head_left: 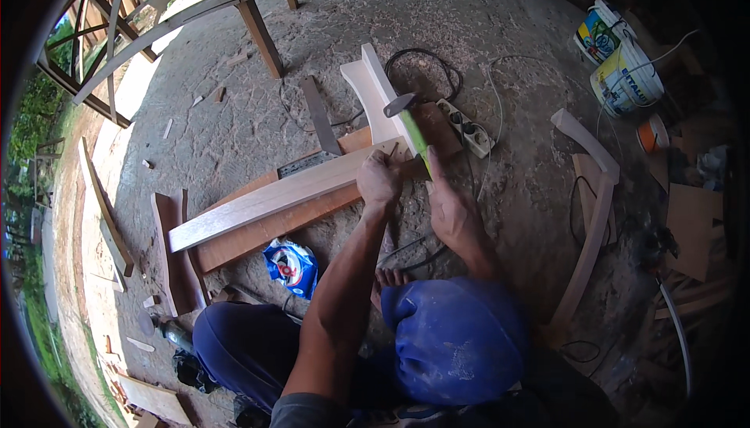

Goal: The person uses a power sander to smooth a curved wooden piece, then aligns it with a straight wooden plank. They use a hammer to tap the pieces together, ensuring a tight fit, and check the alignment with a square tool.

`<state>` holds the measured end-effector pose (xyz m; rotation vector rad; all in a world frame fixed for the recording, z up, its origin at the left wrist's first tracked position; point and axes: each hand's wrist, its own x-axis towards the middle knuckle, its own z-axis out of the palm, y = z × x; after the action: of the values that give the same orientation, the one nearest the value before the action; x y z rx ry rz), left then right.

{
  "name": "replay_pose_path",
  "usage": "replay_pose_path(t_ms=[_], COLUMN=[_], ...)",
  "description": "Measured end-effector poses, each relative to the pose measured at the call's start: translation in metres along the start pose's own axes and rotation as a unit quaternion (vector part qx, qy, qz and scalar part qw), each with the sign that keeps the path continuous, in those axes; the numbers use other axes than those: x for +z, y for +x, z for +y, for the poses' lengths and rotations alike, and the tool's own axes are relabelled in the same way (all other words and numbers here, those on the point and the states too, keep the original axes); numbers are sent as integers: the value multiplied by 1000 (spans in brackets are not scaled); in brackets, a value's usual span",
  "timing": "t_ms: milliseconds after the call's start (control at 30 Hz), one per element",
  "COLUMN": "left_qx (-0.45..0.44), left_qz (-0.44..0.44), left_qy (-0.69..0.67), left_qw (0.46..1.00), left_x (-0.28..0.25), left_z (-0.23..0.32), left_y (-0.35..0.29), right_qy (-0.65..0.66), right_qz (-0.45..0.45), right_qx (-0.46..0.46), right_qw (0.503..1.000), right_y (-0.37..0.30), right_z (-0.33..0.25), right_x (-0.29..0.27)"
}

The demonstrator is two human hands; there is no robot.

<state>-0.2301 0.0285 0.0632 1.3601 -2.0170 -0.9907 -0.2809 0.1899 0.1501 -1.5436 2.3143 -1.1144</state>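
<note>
My right hand [455, 213] is wrapped round the green handle of a hammer [415, 130], its index finger stretched along the handle. The dark hammer head lies over the edge of a pale curved wooden piece [373, 88]. Closed above the end of a long pale board [281, 203], my left hand [380, 179] sits where the board meets the curved piece. A thin, pin-like thing shows by its fingertips, too small to name. Beneath the board runs a reddish-brown plank [234, 252]. At the board's far left end stands a brown shaped wooden piece [176, 256].
A handsaw [319, 115] lies beyond the board. To its right are a power strip [466, 128] and black cable. A blue-and-white packet [291, 268] lies near my knee. Buckets [627, 80] stand far right, above an angled wooden frame piece [590, 232]. A wooden trestle [254, 21] rises far left.
</note>
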Motion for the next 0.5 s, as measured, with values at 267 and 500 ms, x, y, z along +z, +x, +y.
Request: replay_pose_path(t_ms=[267, 500], left_qx=[14, -91], left_qz=[-18, -183], left_qy=[5, -3], left_qw=[1000, 979], left_x=[1, -29], left_z=[-1, 3], left_y=[-13, 25], right_qy=[-77, -28], right_qz=[-91, -103], right_qx=[71, 133], right_qw=[990, 985], right_y=[-23, -42], right_z=[52, 22], right_x=[25, 19])
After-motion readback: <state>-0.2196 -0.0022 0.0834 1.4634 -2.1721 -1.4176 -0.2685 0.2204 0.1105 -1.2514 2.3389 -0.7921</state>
